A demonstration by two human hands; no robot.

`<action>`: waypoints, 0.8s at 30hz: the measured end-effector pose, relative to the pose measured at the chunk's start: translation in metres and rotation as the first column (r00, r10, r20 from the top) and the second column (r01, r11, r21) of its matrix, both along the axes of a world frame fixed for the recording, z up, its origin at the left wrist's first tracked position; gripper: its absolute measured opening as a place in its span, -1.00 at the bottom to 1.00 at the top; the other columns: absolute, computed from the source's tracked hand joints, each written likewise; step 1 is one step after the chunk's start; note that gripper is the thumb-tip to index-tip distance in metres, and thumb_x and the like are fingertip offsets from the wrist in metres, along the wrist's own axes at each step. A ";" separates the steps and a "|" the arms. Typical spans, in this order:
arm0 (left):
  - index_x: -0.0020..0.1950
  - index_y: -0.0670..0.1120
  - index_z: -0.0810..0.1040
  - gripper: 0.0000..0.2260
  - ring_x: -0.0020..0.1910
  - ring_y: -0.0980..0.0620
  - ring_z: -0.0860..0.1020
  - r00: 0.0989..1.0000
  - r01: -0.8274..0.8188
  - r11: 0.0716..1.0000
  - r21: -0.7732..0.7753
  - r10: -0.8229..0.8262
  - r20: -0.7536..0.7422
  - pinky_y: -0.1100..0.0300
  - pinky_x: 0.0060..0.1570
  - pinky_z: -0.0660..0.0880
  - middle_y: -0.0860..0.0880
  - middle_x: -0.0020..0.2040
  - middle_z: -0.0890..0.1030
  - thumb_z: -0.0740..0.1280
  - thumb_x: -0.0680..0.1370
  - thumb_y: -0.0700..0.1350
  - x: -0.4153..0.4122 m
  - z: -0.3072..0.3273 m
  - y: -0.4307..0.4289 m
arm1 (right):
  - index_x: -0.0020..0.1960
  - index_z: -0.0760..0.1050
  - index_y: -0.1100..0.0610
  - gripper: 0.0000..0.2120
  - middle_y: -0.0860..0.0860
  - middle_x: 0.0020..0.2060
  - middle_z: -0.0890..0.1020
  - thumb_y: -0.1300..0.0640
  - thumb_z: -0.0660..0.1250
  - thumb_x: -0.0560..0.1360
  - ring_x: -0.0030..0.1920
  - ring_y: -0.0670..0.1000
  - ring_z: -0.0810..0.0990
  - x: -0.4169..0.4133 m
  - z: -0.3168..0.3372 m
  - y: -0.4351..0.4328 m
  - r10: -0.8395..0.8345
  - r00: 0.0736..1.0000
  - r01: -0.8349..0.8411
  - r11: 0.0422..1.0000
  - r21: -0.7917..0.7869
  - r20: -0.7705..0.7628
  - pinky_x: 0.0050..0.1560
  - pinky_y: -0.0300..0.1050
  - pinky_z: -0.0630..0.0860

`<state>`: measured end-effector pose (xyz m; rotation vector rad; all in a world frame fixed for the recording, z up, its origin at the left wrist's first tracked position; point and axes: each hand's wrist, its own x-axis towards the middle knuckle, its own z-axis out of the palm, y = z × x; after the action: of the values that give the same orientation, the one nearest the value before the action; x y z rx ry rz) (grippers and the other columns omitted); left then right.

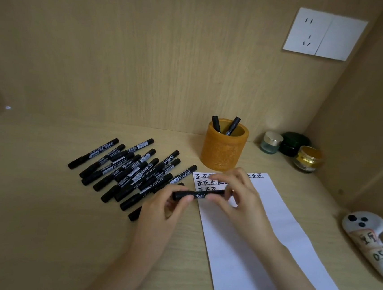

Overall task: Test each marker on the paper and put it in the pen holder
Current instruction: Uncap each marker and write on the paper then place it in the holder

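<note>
A black marker [198,195] lies level between both hands, over the left edge of the white paper [259,233]. My left hand [163,212] pinches its left end and my right hand [237,196] grips its right end. Rows of black written characters [205,180] fill the top of the sheet, partly hidden by my right hand. An orange pen holder [223,148] stands behind the paper with two black markers [225,126] upright in it. Several black markers [131,172] lie in a loose pile to the left of the paper.
Three small jars [290,149] stand in the back right corner. A white controller [368,236] with taped labels lies at the right edge. A wall socket [325,33] sits high on the back panel. Wooden walls close the desk at the back and right.
</note>
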<state>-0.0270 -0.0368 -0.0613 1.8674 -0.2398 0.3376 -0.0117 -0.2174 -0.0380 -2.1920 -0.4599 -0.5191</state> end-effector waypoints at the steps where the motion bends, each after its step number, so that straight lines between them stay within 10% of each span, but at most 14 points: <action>1: -0.01 0.04 0.58 -0.90 -0.15 0.17 0.60 1.000 0.007 1.000 -0.010 -0.007 0.001 0.27 -0.13 0.53 0.13 -0.17 0.65 0.36 0.48 -0.05 0.000 0.000 0.000 | 0.08 0.57 0.02 -0.80 -0.17 -0.02 0.44 0.08 0.43 0.45 -0.23 -0.09 0.46 0.002 -0.003 -0.001 0.037 0.999 -0.034 0.995 -0.097 0.028 -0.16 -0.28 0.42; 7: -0.02 0.05 0.58 -0.89 -0.12 0.21 0.57 1.000 -0.015 1.000 -0.026 0.014 -0.016 0.40 -0.13 0.48 0.12 -0.16 0.63 0.36 0.47 -0.03 0.000 0.003 0.001 | -0.01 0.57 0.07 -0.90 -0.15 -0.11 0.47 0.13 0.41 0.48 -0.25 -0.10 0.46 0.006 -0.012 0.006 0.037 0.998 -0.030 0.989 -0.148 0.042 -0.19 -0.21 0.45; 17: 0.05 -0.03 0.59 -0.78 -0.04 0.07 0.48 0.959 -0.274 0.824 0.496 0.195 0.207 0.23 -0.07 0.41 0.08 -0.01 0.55 0.44 0.43 -0.22 0.012 -0.019 0.009 | 0.07 0.53 0.11 -0.84 -0.06 -0.15 0.61 0.10 0.38 0.51 -0.15 -0.05 0.59 0.066 0.058 -0.010 -0.334 0.942 0.306 0.819 0.486 -0.030 -0.19 -0.18 0.54; 24: 0.09 -0.02 0.59 -0.75 -0.01 0.07 0.49 0.967 -0.253 0.816 0.519 0.213 0.137 0.25 -0.17 0.44 0.06 0.05 0.54 0.42 0.45 -0.23 0.014 -0.023 0.010 | 0.15 0.55 0.11 -0.76 -0.08 -0.05 0.61 0.04 0.35 0.53 -0.19 -0.20 0.52 0.112 0.070 -0.011 -0.539 0.842 0.514 0.793 0.327 -0.017 -0.25 -0.40 0.41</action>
<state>-0.0132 -0.0272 -0.0841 2.4527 -0.1615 0.5516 0.1007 -0.2289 0.0317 -1.9659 0.2137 -0.9141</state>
